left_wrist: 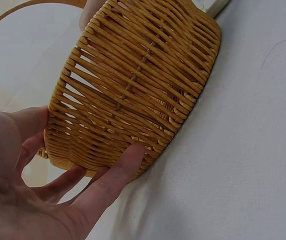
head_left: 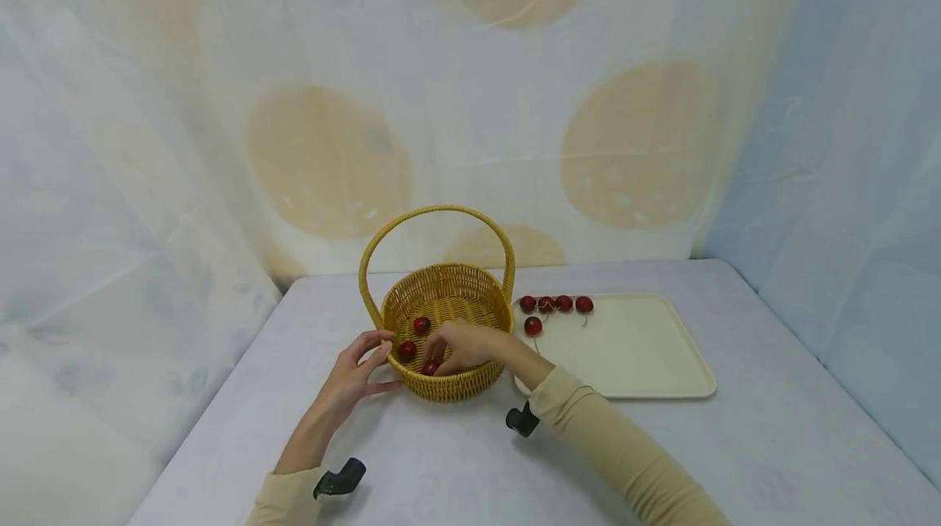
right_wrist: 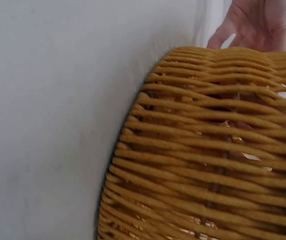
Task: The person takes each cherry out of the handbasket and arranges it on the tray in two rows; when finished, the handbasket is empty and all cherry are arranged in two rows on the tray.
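A yellow wicker basket point(head_left: 448, 390) with a tall arched handle stands on the table. My left hand point(head_left: 353, 377) holds its left side, thumb and fingers spread on the rim and outer wall, as the left wrist view shows closely. Inside the basket, my right hand point(head_left: 470, 346) reaches down and pinches a dark red cherry point(head_left: 430, 367) near the front wall. Two other cherries, one point(head_left: 422, 325) farther back and one point(head_left: 408, 351) by the left wall, lie in the basket. In the right wrist view the woven wall point(right_wrist: 208, 150) hides most of the right hand.
Right of the basket lies a cream rectangular tray point(head_left: 632, 354). Several stemmed cherries point(head_left: 564, 303) line its back left edge, with one more point(head_left: 532, 326) just in front. A patterned cloth backdrop point(head_left: 470, 101) rises behind the white-covered table point(head_left: 441, 469).
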`<move>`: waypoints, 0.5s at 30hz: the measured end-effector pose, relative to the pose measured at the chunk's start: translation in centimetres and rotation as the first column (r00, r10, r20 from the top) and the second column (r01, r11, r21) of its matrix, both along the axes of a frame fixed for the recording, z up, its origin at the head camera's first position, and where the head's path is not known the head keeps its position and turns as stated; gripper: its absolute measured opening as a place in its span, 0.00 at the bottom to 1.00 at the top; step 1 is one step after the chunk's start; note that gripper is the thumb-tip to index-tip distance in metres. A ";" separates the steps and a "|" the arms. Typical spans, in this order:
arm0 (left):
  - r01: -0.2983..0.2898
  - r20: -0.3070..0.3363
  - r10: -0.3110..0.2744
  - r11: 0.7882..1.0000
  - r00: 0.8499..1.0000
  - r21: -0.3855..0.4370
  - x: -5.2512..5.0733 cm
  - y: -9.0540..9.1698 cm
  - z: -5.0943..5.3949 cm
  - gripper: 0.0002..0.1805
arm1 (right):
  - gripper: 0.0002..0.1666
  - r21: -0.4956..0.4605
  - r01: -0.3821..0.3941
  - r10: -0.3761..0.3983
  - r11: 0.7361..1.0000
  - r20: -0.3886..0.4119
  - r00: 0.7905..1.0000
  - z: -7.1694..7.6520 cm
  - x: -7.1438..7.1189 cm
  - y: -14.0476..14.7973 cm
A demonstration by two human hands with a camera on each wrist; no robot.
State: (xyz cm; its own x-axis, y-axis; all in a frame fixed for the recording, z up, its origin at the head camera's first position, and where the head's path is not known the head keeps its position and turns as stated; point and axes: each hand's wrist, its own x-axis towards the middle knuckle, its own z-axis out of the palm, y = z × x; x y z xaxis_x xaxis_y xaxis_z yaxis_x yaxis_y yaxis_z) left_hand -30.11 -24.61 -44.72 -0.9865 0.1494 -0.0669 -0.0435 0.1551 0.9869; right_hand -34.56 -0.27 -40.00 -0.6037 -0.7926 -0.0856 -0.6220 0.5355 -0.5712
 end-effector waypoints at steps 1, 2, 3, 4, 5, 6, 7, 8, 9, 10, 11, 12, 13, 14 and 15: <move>0.000 0.000 0.000 1.000 1.000 0.002 0.0 0.0 0.0 0.29 | 0.15 -0.007 0.003 -0.003 1.000 0.002 1.000 0.1 0.0 0.2; 0.000 -0.001 0.000 1.000 1.000 0.003 0.0 0.0 0.0 0.30 | 0.15 -0.012 0.007 -0.007 1.000 -0.001 1.000 0.2 0.0 0.3; 0.001 -0.001 -0.001 1.000 1.000 0.004 0.0 0.0 0.0 0.30 | 0.15 -0.018 0.011 -0.011 1.000 -0.004 1.000 0.3 0.0 0.5; 0.000 -0.002 0.000 1.000 1.000 0.005 0.1 0.1 0.0 0.30 | 0.15 -0.024 0.016 -0.016 1.000 -0.003 1.000 0.5 0.0 0.7; -0.001 -0.002 0.001 1.000 1.000 0.006 0.1 0.1 0.1 0.30 | 0.15 -0.027 0.022 -0.022 0.999 -0.005 1.000 0.6 0.0 0.9; -0.001 -0.002 0.001 1.000 1.000 0.007 0.1 0.1 0.1 0.31 | 0.15 -0.030 0.028 -0.028 0.999 -0.002 1.000 0.7 0.0 1.1; -0.002 -0.003 0.002 1.000 1.000 0.008 0.1 0.1 0.1 0.31 | 0.14 -0.028 0.036 -0.036 0.999 -0.006 0.999 0.8 0.0 1.3; -0.002 -0.004 0.002 1.000 1.000 0.007 0.1 0.1 0.1 0.30 | 0.14 -0.029 0.040 -0.041 0.999 -0.012 0.999 1.0 0.0 1.5; -0.003 -0.005 0.003 1.000 1.000 0.006 0.1 0.1 0.2 0.30 | 0.14 -0.030 0.042 -0.043 0.999 -0.018 0.999 1.1 0.0 1.8; -0.003 -0.006 0.003 1.000 1.000 0.006 0.1 0.1 0.2 0.30 | 0.14 -0.032 0.047 -0.048 0.998 -0.021 0.999 1.3 -0.1 2.0; -0.004 -0.006 0.004 1.000 1.000 0.006 0.1 0.1 0.2 0.30 | 0.14 -0.034 0.051 -0.052 0.998 -0.029 0.998 1.5 0.0 2.2; -0.004 -0.007 0.004 1.000 1.000 0.007 0.1 0.1 0.2 0.30 | 0.14 -0.039 0.053 -0.054 0.998 -0.034 0.998 1.6 0.0 2.5; -0.005 -0.007 0.005 1.000 1.000 0.007 0.1 0.1 0.2 0.29 | 0.14 -0.041 0.054 -0.056 0.998 -0.046 0.997 1.8 0.0 2.8; -0.005 -0.006 0.005 1.000 1.000 0.007 0.2 0.1 0.2 0.29 | 0.15 -0.046 0.053 -0.056 0.998 -0.051 0.997 1.9 0.0 3.0; -0.005 -0.005 0.005 1.000 1.000 0.008 0.2 0.1 0.2 0.29 | 0.15 -0.050 0.053 -0.056 0.997 -0.056 0.997 2.0 0.0 3.3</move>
State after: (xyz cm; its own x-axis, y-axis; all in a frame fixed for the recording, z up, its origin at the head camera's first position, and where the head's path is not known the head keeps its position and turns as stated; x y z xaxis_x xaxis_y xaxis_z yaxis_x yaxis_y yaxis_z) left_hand -29.95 -24.50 -44.48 -0.9876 0.1447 -0.0612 -0.0397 0.1467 0.9884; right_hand -34.54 3.00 -38.00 -0.6492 -0.7605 -0.0120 -0.6252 0.5425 -0.5610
